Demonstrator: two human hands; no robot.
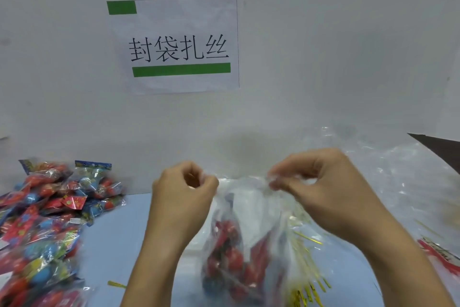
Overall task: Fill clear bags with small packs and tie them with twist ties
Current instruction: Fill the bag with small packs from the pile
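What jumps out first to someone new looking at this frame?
Both hands, left hand and right hand, pinch the top of a clear bag with red packs inside, centre foreground. A white sign with green bars hangs on the wall above; a pile of small packs lies left, gold twist ties right.

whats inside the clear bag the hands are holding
Red small packs fill the lower part of the clear bag; its top is empty. The left hand and right hand pinch its mouth. Blur and crinkled plastic hide the count and any print.
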